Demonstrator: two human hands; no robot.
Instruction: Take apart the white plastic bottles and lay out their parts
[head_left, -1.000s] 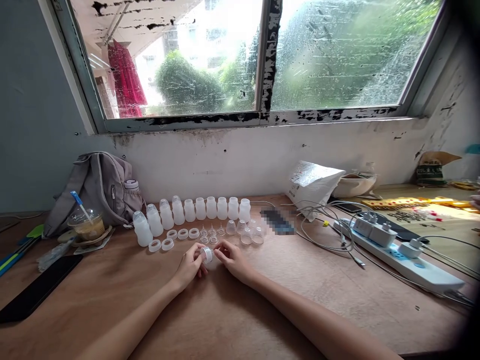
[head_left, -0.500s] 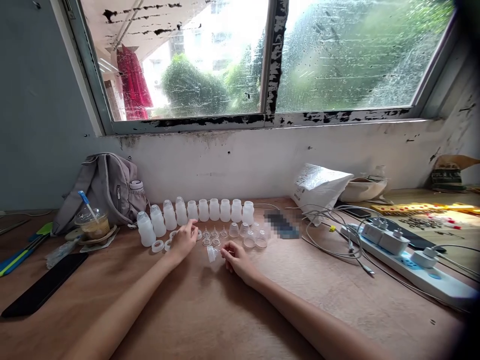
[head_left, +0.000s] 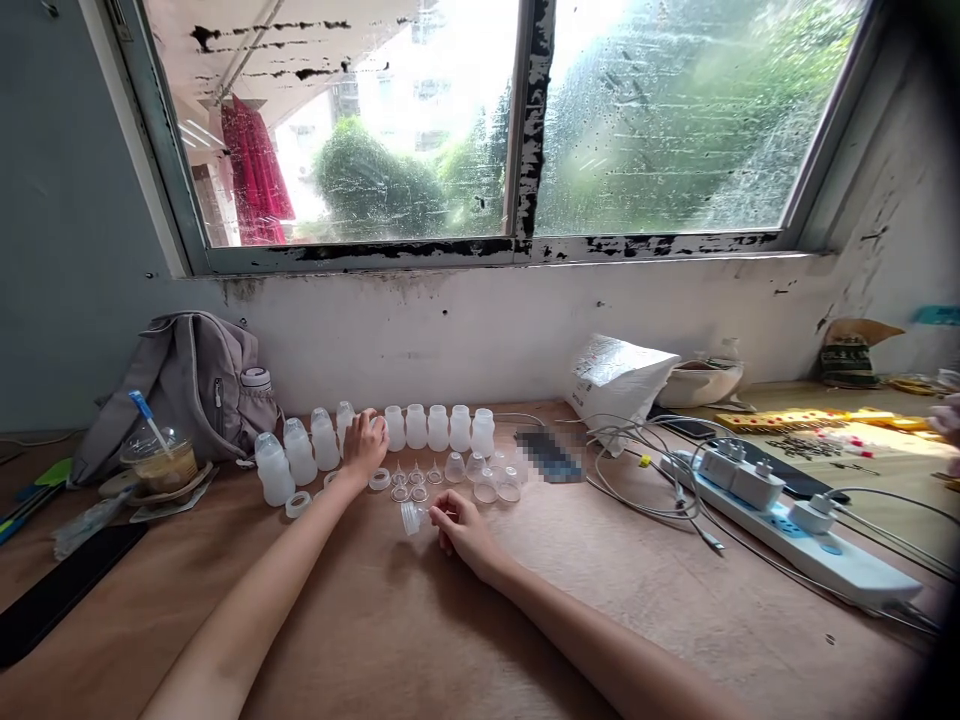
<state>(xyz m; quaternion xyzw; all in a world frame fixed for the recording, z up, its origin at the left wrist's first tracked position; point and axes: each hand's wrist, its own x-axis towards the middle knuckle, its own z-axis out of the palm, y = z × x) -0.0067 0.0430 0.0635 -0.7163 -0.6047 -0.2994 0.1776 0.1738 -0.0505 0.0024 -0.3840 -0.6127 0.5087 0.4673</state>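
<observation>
My left hand (head_left: 366, 443) is at the row of frosted baby bottles, its fingers curled round one that it mostly hides. Capped bottles (head_left: 300, 452) stand to its left, and open-topped bottles (head_left: 438, 428) to its right. In a pinch, my right hand (head_left: 463, 530) holds a small clear bottle teat with a threaded ring (head_left: 411, 517), just above the table. Between the hands and the bottles lie several teats (head_left: 417, 478), white rings (head_left: 298, 504) and clear dome caps (head_left: 485, 487).
A grey backpack (head_left: 191, 375) and a drink cup (head_left: 159, 457) are at the left, near a black flat case (head_left: 67, 590). A silver pouch (head_left: 619, 380), tangled cables (head_left: 652, 470) and a power strip (head_left: 810, 530) lie right. Another person's hand (head_left: 946, 415) shows at the right edge.
My left hand has moved forward from the rings to a bottle in the row and curled round it. My right hand keeps the teat. The view has shifted slightly right.
</observation>
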